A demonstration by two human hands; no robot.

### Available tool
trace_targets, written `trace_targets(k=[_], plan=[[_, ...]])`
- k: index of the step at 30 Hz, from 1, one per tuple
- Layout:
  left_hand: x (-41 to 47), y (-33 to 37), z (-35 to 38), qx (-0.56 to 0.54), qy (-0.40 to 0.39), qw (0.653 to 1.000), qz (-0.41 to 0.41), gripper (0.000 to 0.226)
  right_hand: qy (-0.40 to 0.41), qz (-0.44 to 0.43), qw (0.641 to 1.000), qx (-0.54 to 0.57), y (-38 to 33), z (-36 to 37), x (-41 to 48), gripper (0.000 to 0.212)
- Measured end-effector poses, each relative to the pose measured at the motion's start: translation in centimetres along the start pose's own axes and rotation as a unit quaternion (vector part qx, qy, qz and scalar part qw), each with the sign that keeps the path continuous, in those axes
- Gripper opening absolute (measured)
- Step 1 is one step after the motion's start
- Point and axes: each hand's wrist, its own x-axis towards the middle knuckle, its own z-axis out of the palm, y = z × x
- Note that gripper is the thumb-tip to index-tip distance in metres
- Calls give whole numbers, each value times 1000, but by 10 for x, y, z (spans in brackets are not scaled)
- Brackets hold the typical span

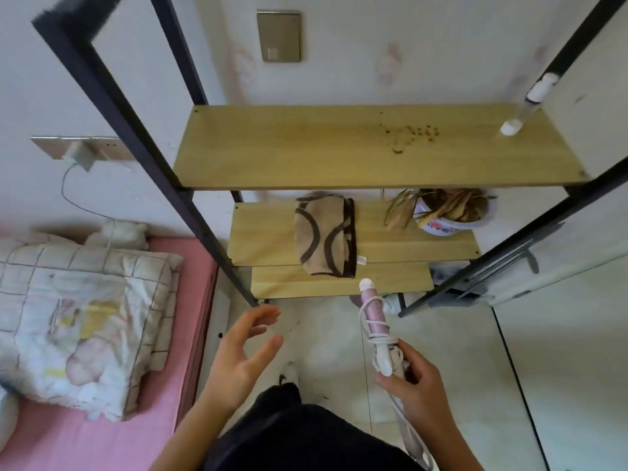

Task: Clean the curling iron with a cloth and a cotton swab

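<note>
No legible text, brand, number or sign anywhere in view. The white pot (445,226) on the middle shelf (258,239) carries a printed band in red and dark lettering, too blurred to read. The small white tag (361,260) sewn on the folded cloth (324,236) shows no readable marking.

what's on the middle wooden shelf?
A folded beige cloth with brown curves overhanging the front edge of the middle wooden shelf, and a white pot of dried-out plant at its right. The top wooden shelf covers the back strip, so anything there is unseen.
</note>
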Motion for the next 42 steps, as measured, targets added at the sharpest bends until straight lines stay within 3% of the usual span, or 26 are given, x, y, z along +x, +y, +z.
trace_targets(k=[4,10,17,27,39,42], plan=[[80,32,-5,19,-13,998,56,45,-18,-34,999,-23,-36,-13,61,54],[199,86,-32,86,37,975,201,33,-61,-97,991,-61,-131,-32,152,61],[289,72,-67,319,33,942,103,82,-106,-193,949,-226,-245,-38,275,61],[291,70,-67,369,34,921,118,78,-195,-251,845,-429,-278,-24,373,56],[288,73,-68,359,27,926,117,76,-150,-268,854,-419,-260,-21,342,75],[286,77,-68,347,24,932,106,77,-93,-284,874,-382,-267,-32,334,74]])
